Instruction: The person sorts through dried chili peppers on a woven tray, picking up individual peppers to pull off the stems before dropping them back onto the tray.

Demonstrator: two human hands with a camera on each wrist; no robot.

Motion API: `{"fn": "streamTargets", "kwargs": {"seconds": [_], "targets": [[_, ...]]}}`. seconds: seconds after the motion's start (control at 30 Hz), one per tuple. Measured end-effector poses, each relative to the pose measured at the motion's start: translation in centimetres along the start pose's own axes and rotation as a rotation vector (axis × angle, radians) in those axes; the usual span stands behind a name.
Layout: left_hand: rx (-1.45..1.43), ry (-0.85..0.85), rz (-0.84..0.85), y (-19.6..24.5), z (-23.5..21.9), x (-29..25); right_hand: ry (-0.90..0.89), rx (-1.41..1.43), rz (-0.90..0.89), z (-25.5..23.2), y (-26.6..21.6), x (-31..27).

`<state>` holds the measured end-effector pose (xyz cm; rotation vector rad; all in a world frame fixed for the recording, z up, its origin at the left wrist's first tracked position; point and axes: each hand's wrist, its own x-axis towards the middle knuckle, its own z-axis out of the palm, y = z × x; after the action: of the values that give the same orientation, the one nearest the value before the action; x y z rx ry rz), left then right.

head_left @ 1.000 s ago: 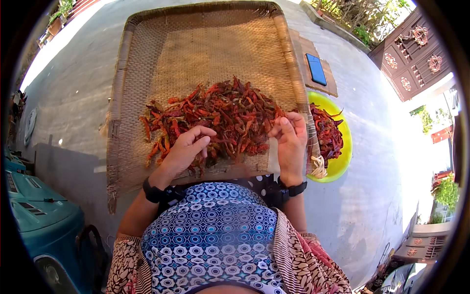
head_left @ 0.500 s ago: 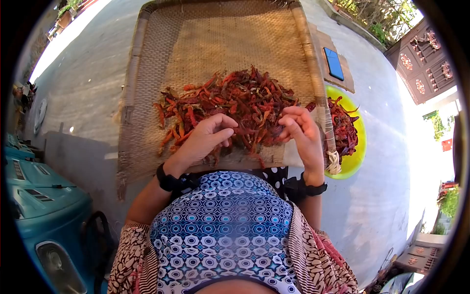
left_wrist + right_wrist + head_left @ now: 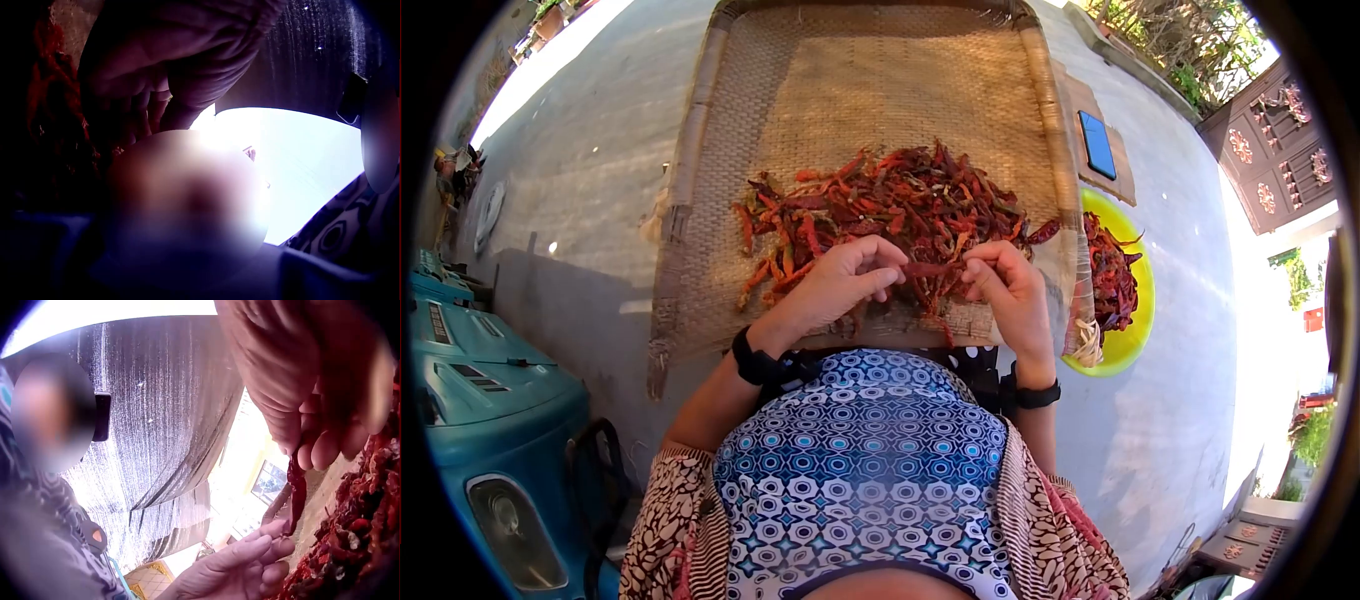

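Note:
In the head view, a dark red dried chili (image 3: 930,270) spans the gap between both hands, over the near side of a chili pile (image 3: 890,200). My left hand (image 3: 850,283) pinches one end between thumb and fingers. My right hand (image 3: 1012,295) pinches the other end. The right wrist view shows this wrinkled chili (image 3: 297,494) stretched between the right hand (image 3: 281,375) above and the left hand (image 3: 240,565) below. The left wrist view is dark; the left hand (image 3: 169,56) shows there, its fingertips mostly hidden.
The pile lies on a large woven tray (image 3: 900,90) with a raised rim. To its right stands a yellow-green basin (image 3: 1142,330) holding more chilies (image 3: 1112,285). A phone (image 3: 1097,145) lies on cardboard (image 3: 1122,165) beyond it. A teal vehicle (image 3: 500,410) is at left.
The hands have come closer together, and the chili now stretches between their fingertips. The head view has shifted, so the tray and basin sit farther right.

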<state>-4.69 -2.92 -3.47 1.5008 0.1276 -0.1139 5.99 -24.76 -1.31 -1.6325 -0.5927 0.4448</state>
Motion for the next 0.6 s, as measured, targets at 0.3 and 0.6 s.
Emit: {"fn": "streamTargets", "kwargs": {"seconds": [0.3, 0.6], "targets": [[0.025, -0.061, -0.037, 0.0, 0.2, 0.0, 0.736, -0.492, -0.268, -7.9, 1.3, -0.2], [0.065, -0.057, -0.036, -0.2, 0.0, 0.0, -0.213, -0.772, 0.103, 0.6, -0.3, -1.9]]}}
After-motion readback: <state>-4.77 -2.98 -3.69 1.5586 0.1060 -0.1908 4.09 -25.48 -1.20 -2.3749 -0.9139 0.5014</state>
